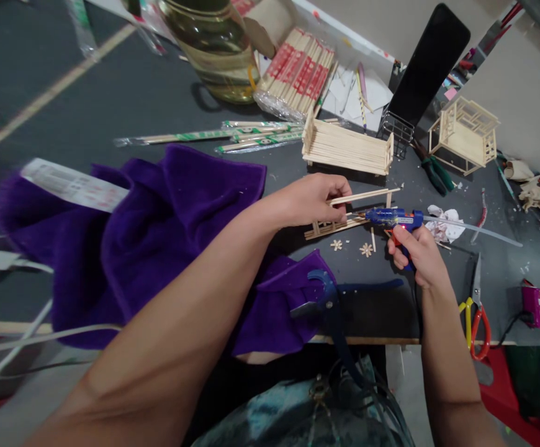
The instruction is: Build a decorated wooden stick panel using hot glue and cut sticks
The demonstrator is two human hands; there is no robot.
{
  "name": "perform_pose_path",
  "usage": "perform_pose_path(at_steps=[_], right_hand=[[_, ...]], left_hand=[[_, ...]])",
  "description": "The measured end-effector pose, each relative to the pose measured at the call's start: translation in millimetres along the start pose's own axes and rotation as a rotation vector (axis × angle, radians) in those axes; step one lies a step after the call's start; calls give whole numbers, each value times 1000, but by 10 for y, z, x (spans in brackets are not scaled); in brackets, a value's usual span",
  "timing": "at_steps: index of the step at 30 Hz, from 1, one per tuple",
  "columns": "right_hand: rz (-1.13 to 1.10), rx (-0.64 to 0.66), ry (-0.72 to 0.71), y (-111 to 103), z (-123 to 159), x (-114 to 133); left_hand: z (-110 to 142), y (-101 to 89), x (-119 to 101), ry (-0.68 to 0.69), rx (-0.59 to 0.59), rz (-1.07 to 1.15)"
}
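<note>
My left hand (321,197) pinches thin wooden sticks (367,195) that point to the right. In my right hand (416,251) is a blue hot glue gun (393,217), its nozzle aimed left toward my left fingers and a clear glue stick (477,230) trailing from its back. Below my left hand lies a small wooden stick frame (319,231), partly hidden by the fingers. Two small star-shaped stick pieces (336,246) rest on the table close by. Just beyond stands a miniature bed-like piece made of sticks (349,149).
A purple cloth (149,230) covers the left, with a blue cutter tool (328,298) on its edge. Scissors (475,316) and green-handled pliers (435,171) lie right. Behind are packaged chopsticks (295,74), a large jar (214,56), a propped phone (426,68) and a miniature chair (465,139).
</note>
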State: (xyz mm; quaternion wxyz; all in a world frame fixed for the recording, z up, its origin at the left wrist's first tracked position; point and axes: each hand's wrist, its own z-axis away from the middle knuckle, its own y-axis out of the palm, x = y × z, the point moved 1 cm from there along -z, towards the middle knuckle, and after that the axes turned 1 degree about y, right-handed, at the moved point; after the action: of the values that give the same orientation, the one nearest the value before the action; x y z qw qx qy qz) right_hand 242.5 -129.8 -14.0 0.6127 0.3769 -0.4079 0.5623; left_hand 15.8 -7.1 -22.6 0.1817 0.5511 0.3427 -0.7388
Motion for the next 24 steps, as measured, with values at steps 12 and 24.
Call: perform_pose_path(at_steps=[12,24], right_hand=[[-3,10,-18,13,9,11],[-4,5,-29,9,19,32]], left_hand=[[4,7,-3,2,-15,-13],[9,10,-7,-14,3,-32]])
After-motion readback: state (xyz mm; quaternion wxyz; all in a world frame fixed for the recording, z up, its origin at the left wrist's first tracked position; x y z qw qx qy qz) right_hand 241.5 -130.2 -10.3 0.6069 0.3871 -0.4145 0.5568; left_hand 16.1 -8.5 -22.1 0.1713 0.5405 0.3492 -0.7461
